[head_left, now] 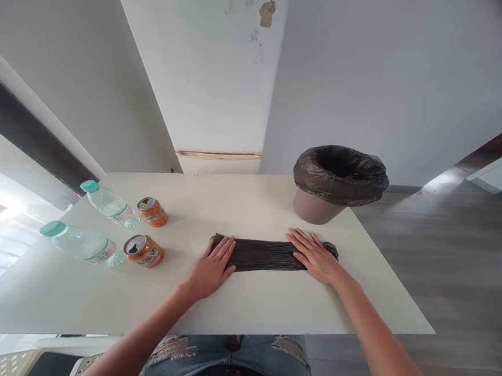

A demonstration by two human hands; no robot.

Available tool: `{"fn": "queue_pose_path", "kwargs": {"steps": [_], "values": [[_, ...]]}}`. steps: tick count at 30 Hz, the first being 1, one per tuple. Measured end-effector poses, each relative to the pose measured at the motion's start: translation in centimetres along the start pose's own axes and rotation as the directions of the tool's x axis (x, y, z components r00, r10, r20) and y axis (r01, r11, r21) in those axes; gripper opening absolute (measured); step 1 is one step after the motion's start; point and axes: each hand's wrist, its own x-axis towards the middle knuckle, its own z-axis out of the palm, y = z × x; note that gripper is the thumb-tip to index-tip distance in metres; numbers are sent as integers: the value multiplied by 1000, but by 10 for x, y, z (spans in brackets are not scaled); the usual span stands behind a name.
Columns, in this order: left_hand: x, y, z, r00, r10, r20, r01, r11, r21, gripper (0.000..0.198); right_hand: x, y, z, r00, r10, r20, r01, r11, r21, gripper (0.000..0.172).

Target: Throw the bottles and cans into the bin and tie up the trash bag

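Observation:
A black plastic bag (266, 255) lies flat on the white table in a long folded strip, with fine creases along its length. My left hand (211, 268) rests flat on its left end, fingers stretched out. Over the right part of the strip lies my right hand (315, 256), palm down with the fingers spread. Past its wrist side, a bunched dark end of the bag sticks out. Both hands press on the plastic without wrapping round it.
Behind my right hand stands a brown trash bin (316, 207) lined with a black bag (341, 186). To the left are two orange cans (152, 212) and two clear bottles (86, 244) with teal caps. The white table (243, 305) ends just before my lap.

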Motion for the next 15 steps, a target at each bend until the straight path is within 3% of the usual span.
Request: {"fn": "queue_pose_path", "kwargs": {"steps": [3,5,7,9,10,12,15], "values": [[-19,-13,-7,1000,-29,-8,29,1000,-7,74,-2,-1,-8,999,-35,-29,39,989,145,58],[-25,-17,-11,998,-65,-18,64,997,-36,73,-6,-2,-15,981,-8,-192,66,952,298,50],[-28,-18,-15,994,-109,-24,107,992,-69,72,-11,-3,-20,885,177,-431,20,909,416,46],[-27,-15,-18,988,-152,-33,148,985,-88,67,-16,-1,-21,735,430,-525,-166,864,475,49],[-27,-14,-19,986,-161,-39,157,983,-98,62,-19,1,-20,687,534,-493,-300,826,478,55],[-26,-12,-21,985,-159,-60,151,981,-124,49,-25,7,-15,645,672,-365,-533,737,415,67],[-27,-11,-23,992,-110,-64,96,979,-182,34,-34,15,-7,612,742,-274,-642,668,377,64]]}}
